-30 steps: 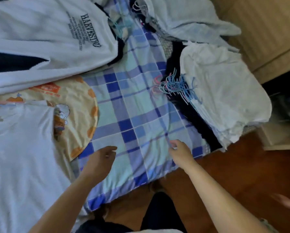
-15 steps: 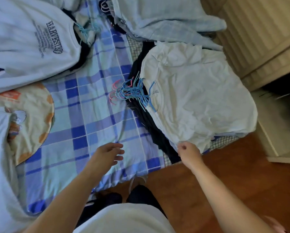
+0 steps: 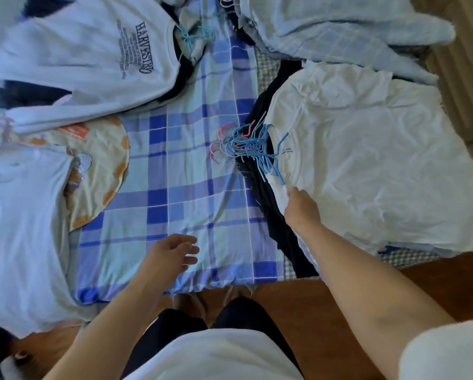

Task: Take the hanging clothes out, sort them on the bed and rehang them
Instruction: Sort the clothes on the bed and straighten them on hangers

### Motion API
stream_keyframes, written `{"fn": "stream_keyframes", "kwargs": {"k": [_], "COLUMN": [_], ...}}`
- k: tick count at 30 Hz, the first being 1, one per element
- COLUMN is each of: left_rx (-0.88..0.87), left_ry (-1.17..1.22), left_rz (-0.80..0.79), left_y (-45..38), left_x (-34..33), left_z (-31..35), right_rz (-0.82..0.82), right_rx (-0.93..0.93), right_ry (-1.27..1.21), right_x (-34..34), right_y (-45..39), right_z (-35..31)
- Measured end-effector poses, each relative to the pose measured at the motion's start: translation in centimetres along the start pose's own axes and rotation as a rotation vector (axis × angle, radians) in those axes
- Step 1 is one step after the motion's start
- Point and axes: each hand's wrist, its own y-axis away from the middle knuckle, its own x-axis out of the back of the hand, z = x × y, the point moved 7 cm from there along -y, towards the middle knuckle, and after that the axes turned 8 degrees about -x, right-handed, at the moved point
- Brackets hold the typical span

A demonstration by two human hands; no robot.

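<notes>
A stack of clothes on hangers lies at the bed's right side, topped by a plain white T-shirt (image 3: 367, 160). Its blue and pink hanger hooks (image 3: 246, 145) fan out to the left over dark garments (image 3: 268, 204). My right hand (image 3: 301, 208) pinches the white T-shirt's shoulder edge, right by the end of a blue hanger. Over the blue plaid bedsheet (image 3: 191, 187), near the front edge, my left hand (image 3: 172, 255) hovers empty with its fingers spread.
A white shirt printed HARVESTRO (image 3: 92, 64) lies at the back left on dark clothes. Another white shirt (image 3: 18, 229) covers a round orange-patterned cushion (image 3: 106, 160) at the left. Pale blue garments (image 3: 339, 31) lie at the back right. Wooden floor (image 3: 298, 297) runs below the bed's edge.
My right hand moved up from the white T-shirt's lower hem to its shoulder by the hangers and took hold there. The left hand stayed over the sheet. The view shifted.
</notes>
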Motion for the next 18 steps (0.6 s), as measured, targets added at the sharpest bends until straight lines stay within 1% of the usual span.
{"fn": "stream_keyframes", "kwargs": {"k": [2, 5, 7, 9, 11, 15, 18], "left_rx": [0.013, 0.023, 0.014, -0.017, -0.068, -0.181, -0.322], "left_ry": [0.015, 0.037, 0.041, 0.03, 0.016, -0.017, -0.049], "left_rz": [-0.014, -0.037, -0.07, -0.114, -0.157, -0.221, -0.266], "left_y": [0.2, 0.3, 0.2, 0.4, 0.4, 0.7, 2.0], "left_x": [-0.1, -0.2, -0.7, -1.5, -2.5, -4.7, -7.0], "left_z": [-0.2, 0.1, 1.1, 2.7, 4.4, 9.0, 14.8], "right_rz": [0.013, 0.063, 0.103, 0.169, 0.312, 0.656, 0.79], "right_rx": [-0.054, -0.262, -0.367, -0.399, -0.399, -0.418, -0.395], "right_ry": [-0.081, -0.358, -0.512, -0.592, -0.567, -0.401, -0.287], "right_x": [1.1, 3.9, 6.4, 10.0, 15.4, 28.9, 38.1], "right_y": [-0.2, 0.5, 2.1, 4.2, 6.6, 11.3, 15.0], "right_z": [0.5, 3.6, 6.4, 9.0, 11.5, 14.9, 14.6]}}
